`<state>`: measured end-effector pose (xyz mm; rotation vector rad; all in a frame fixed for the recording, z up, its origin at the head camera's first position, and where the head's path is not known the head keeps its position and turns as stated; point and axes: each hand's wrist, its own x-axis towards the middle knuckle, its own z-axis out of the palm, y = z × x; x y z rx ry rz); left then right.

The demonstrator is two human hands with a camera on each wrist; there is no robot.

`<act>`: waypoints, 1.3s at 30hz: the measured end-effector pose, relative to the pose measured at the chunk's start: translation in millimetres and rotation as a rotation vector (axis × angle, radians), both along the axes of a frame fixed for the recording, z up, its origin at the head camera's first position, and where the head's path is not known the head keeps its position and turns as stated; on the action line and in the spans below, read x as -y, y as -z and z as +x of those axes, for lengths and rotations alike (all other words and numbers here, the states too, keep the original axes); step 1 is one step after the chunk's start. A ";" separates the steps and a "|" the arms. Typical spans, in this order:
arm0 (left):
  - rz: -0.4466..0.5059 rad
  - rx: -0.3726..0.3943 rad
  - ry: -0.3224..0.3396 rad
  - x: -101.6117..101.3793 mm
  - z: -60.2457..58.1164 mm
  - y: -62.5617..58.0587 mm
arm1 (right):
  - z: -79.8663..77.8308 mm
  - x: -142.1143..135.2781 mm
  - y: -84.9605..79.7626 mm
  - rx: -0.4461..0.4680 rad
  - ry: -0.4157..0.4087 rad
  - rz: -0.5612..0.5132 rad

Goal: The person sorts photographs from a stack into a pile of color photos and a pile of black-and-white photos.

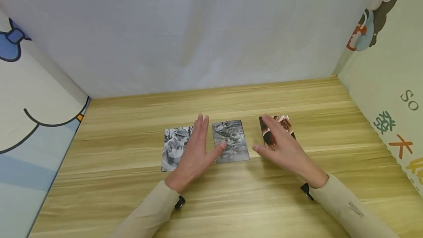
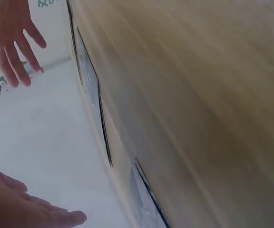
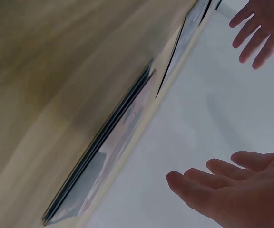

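Note:
Three picture cards lie in a row on the wooden table. The left card (image 1: 171, 153) is black and white and shows a figure in a hat. Grey tones fill the middle card (image 1: 232, 144). The right card (image 1: 268, 139) is in colour, and edge-on in the right wrist view it looks like a small stack (image 3: 111, 147). My left hand (image 1: 195, 153) hovers over the left card's right side, its thumb over the middle card. Above the right card is my right hand (image 1: 284, 150), covering part of it. Both hands have extended fingers, hold nothing and appear raised off the cards.
A pale cloth wall (image 1: 211, 39) stands behind the wooden table (image 1: 231, 201). Printed panels close off the left (image 1: 33, 94) and the right (image 1: 380, 94) sides. A dark band (image 1: 179, 202) shows under the left sleeve, another (image 1: 307, 191) under the right.

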<state>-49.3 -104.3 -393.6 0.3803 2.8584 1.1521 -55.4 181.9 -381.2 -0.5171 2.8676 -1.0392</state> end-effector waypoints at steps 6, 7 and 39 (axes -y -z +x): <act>-0.036 0.029 0.028 3.2 -2.0 3.3 | -6.2 9.1 4.7 0.003 -0.037 0.056; -0.042 0.030 0.032 3.6 -2.4 3.9 | -7.1 10.7 4.7 0.006 -0.042 0.061; -0.025 0.163 0.036 2.8 -19.7 8.9 | -29.8 33.1 14.0 0.191 -0.092 -0.020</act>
